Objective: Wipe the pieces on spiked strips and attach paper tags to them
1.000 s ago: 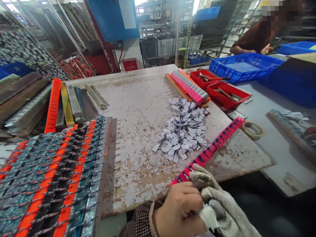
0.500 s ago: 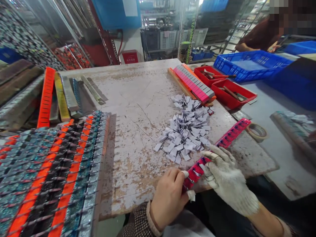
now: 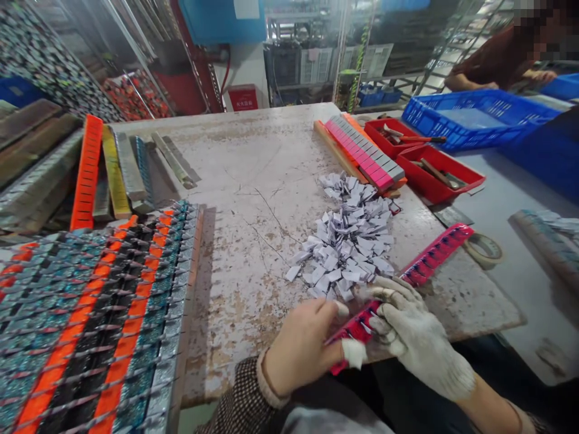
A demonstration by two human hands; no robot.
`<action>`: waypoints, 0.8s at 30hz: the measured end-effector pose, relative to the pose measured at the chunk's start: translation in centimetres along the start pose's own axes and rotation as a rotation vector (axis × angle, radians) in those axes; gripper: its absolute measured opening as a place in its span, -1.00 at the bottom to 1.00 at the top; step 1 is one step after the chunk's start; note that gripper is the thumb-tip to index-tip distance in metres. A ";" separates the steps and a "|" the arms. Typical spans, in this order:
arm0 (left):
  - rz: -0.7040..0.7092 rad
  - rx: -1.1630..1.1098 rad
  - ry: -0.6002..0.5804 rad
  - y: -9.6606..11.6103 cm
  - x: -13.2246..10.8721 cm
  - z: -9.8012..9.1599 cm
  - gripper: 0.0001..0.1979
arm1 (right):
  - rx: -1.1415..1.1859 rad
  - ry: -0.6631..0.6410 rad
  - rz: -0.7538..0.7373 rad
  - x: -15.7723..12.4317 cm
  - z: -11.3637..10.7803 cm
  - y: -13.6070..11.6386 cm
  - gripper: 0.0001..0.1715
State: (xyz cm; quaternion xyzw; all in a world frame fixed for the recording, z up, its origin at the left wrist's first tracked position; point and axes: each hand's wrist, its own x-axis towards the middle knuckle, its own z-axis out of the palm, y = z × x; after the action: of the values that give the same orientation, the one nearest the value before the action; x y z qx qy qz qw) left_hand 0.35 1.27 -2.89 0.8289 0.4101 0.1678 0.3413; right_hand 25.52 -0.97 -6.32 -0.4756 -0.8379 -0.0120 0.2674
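A long pink strip point(image 3: 436, 256) with a row of dark slots lies slantwise across the table's front right corner. My left hand point(image 3: 312, 343), bare with white tape round the thumb and a fingertip, grips its near end. My right hand point(image 3: 418, 337), in a white knitted glove, is curled over the strip's middle with the fingers bent together; what lies under its fingertips is hidden. Small pale pieces stick out of the strip between my hands. Just beyond lies a heap of small white rectangular pieces point(image 3: 348, 238).
Strips bristling with thin pointed pieces point(image 3: 99, 319) cover the left side. Slotted bars point(image 3: 85, 175) lie behind them. A pink and grey block point(image 3: 366, 150), red bins point(image 3: 438, 175), a blue crate point(image 3: 479, 114) and a tape roll point(image 3: 484, 249) are right. A person point(image 3: 502, 54) sits far right.
My left hand has shifted slightly left and down along the near end of the pink strip. The right hand stays over the strip's middle. The whole view has turned a little.
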 end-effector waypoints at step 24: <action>0.479 -0.202 0.421 3.9 2.1 1.4 -0.73 | 0.470 0.243 0.378 1.2 -3.6 -3.0 -0.75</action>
State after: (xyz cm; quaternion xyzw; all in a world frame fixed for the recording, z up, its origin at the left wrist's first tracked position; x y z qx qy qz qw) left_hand 4.63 0.67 -1.09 0.8109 0.2465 0.4505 0.2804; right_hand 24.21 -2.64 -2.04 -0.5429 -0.6765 0.1750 0.4657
